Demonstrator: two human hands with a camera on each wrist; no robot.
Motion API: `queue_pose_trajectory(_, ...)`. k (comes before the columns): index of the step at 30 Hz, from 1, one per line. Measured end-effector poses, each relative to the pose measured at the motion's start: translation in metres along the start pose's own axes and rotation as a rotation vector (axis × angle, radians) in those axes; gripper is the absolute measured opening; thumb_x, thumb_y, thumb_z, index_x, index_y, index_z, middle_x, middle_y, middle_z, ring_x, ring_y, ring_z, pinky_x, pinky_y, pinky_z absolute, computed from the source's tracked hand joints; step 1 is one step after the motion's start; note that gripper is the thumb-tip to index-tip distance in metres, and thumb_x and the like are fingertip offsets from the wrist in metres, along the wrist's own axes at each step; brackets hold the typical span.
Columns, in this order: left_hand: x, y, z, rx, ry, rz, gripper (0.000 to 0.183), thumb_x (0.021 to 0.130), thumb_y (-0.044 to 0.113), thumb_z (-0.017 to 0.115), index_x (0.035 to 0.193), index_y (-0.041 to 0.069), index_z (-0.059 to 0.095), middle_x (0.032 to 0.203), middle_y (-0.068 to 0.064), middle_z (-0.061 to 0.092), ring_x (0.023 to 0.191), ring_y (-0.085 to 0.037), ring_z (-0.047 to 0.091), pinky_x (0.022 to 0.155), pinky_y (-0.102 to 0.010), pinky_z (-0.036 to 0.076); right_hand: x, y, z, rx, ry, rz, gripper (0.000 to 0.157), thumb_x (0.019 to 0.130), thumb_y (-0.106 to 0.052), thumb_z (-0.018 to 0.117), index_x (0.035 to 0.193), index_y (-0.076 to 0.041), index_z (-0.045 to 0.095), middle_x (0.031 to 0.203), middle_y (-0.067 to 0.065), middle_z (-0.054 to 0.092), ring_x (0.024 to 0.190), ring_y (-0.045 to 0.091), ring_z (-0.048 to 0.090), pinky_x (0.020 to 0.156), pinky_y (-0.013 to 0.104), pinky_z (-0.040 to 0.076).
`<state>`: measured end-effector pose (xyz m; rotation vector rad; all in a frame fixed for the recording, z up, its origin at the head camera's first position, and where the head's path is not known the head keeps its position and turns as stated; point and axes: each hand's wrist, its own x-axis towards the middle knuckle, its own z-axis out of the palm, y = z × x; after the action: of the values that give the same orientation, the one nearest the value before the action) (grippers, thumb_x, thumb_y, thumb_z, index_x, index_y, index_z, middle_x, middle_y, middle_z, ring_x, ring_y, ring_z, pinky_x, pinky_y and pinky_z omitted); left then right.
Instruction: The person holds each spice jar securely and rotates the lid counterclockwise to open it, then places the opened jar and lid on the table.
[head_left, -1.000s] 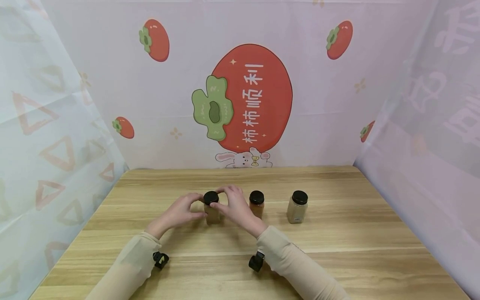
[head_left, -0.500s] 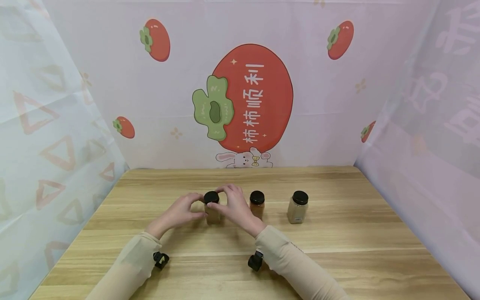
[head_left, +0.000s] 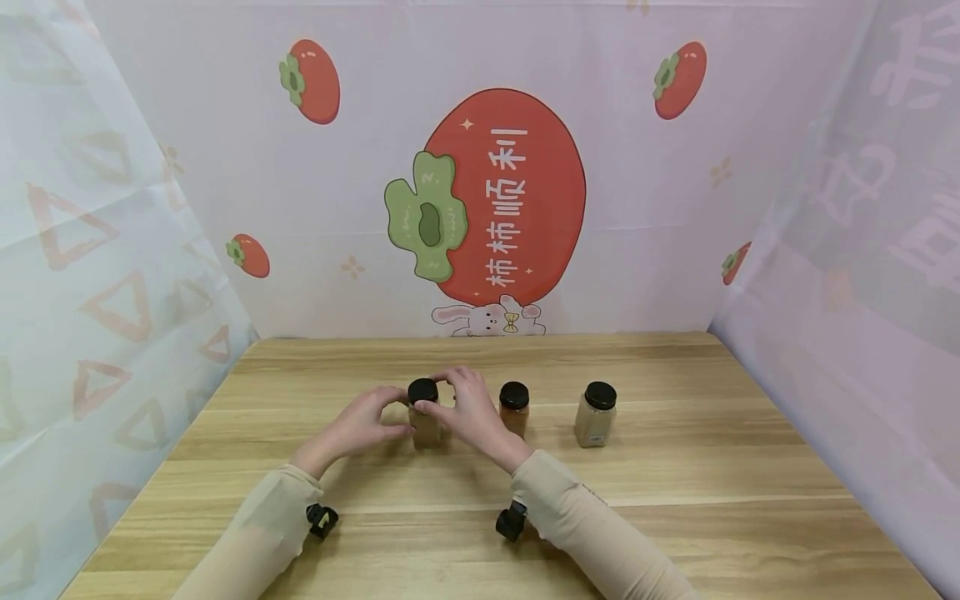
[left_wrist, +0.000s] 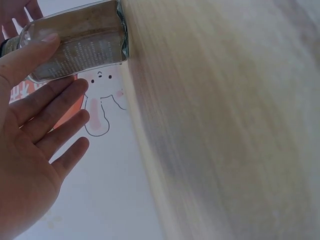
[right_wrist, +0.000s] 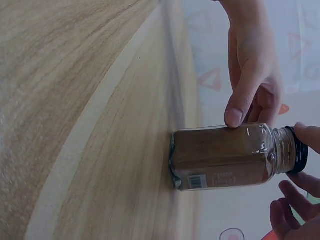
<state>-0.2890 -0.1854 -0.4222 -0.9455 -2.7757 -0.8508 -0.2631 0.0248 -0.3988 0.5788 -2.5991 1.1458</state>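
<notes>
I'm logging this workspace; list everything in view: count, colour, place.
Brown jar: one, brown contents, leftmost of three
Middle jar: one, orange-brown, right of brown jar
End jar: one, pale beige, farthest right
Lids: three, black, one atop each jar
Table: one, light wood, under jars
Walls: three, pale printed, behind and beside table
Persimmon prints: five, red, back wall
Rabbit print: one, white, back wall
Wrist cameras: two, black, lower head view
Sleeves: two, beige, beside wrist cameras
Left hand: one, bare, on brown jar's body
Right hand: one, bare, on its lid

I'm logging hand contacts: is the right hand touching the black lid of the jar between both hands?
Touching: the right wrist view shows the right hand holding the black lid with thumb and finger.
</notes>
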Motion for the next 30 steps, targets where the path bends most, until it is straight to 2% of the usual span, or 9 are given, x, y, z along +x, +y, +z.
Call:
queue_pose_trajectory(2, 0.0, 0.0, 0.0, 0.0, 0.001, 0.003, 0.041, 0.078, 0.025, 0.077, 0.115, 0.013, 0.064, 0.112, -0.002, 0.067, 0.112, -0.027, 0.059, 0.098, -0.049, 0.045, 0.0, 0.0, -0.001, 0.015, 0.0, 0.003, 0.047, 0.082, -0.042, 0.071, 0.116, -0.011, 0.063, 0.119, 0.008, 0.059, 0.11, 0.024, 0.049, 0.081, 0.029, 0.048)
queue_pose_trajectory(8, 0.0, 0.001, 0.0, 0.007, 0.002, 0.002, 0.04, 0.078, 0.025, 0.077, 0.113, 0.013, 0.065, 0.111, -0.002, 0.067, 0.111, -0.027, 0.059, 0.097, -0.049, 0.046, 0.0, 0.0, -0.002, 0.064, 0.01, -0.01, 0.045, 0.082, -0.04, 0.072, 0.114, -0.01, 0.063, 0.114, 0.005, 0.063, 0.108, 0.022, 0.053, 0.078, 0.024, 0.05)
queue_pose_trajectory(16, -0.001, 0.003, -0.001, 0.02, 0.002, -0.024, 0.043, 0.078, 0.028, 0.077, 0.115, 0.009, 0.064, 0.115, -0.006, 0.066, 0.113, -0.029, 0.058, 0.097, -0.049, 0.046, 0.001, 0.0, -0.006, 0.119, 0.036, -0.015, 0.043, 0.082, -0.04, 0.072, 0.113, -0.01, 0.065, 0.108, 0.005, 0.065, 0.102, 0.021, 0.06, 0.075, 0.029, 0.055)
queue_pose_trajectory(24, -0.001, 0.003, -0.002, 0.018, 0.0, -0.011, 0.04, 0.078, 0.028, 0.077, 0.112, 0.011, 0.064, 0.112, -0.003, 0.066, 0.112, -0.028, 0.058, 0.097, -0.049, 0.046, 0.0, 0.0, -0.008, 0.164, 0.076, -0.002, 0.039, 0.082, -0.04, 0.071, 0.109, -0.012, 0.066, 0.105, 0.002, 0.066, 0.096, 0.018, 0.06, 0.075, 0.036, 0.055)
queue_pose_trajectory(30, -0.001, 0.003, -0.001, 0.02, 0.006, -0.006, 0.04, 0.078, 0.028, 0.077, 0.112, 0.01, 0.065, 0.111, -0.004, 0.067, 0.112, -0.028, 0.059, 0.097, -0.049, 0.046, -0.002, -0.001, -0.011, 0.19, 0.105, 0.028, 0.038, 0.082, -0.04, 0.071, 0.108, -0.013, 0.066, 0.104, 0.002, 0.067, 0.095, 0.015, 0.06, 0.073, 0.028, 0.054)
